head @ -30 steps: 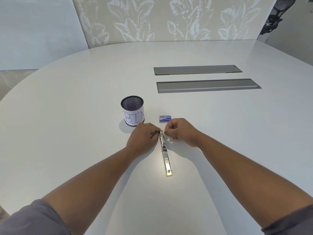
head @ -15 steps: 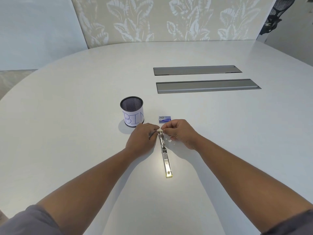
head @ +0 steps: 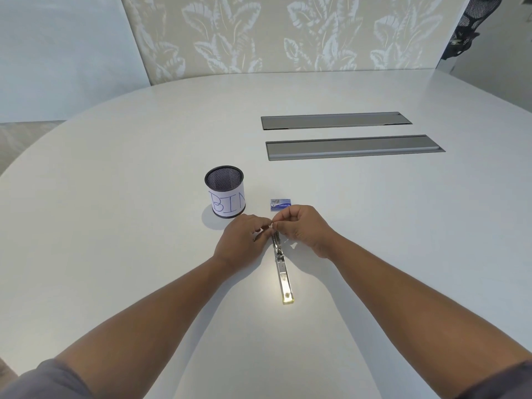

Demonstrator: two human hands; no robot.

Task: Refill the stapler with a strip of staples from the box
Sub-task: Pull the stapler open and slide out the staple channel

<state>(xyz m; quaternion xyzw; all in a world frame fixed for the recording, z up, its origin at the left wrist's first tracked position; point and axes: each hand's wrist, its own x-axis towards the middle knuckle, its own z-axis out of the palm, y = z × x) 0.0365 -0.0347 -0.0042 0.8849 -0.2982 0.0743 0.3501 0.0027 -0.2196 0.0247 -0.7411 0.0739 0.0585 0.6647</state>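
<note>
1. Head view: the stapler (head: 281, 269) is lying flat and opened out on the table (head: 115, 226), pointing away from the person. Its far end is between the two hands.
2. The right hand (head: 302, 227) is sitting a bit higher and closer to the box (head: 280, 204) than a second ago. Its fingers are pinching something tiny right above the stapler's far end. It is too small to tell if it is the staple strip.
3. The left hand (head: 241, 240) is staying just left of the stapler's far end. Its fingers are curled in and pressed against that end, as if holding it steady.
4. I think the strip is being lined up to go in, so the refill is close but not done. The stapler is not closed yet.
5. The box is lying just past the stapler's far end, near the right hand's knuckles. I cannot tell whether it is open or what is inside.
6. The cup (head: 224, 194) marked "BIN" is standing left of the box, upright. The part of its inside that shows looks dark and empty.
</note>
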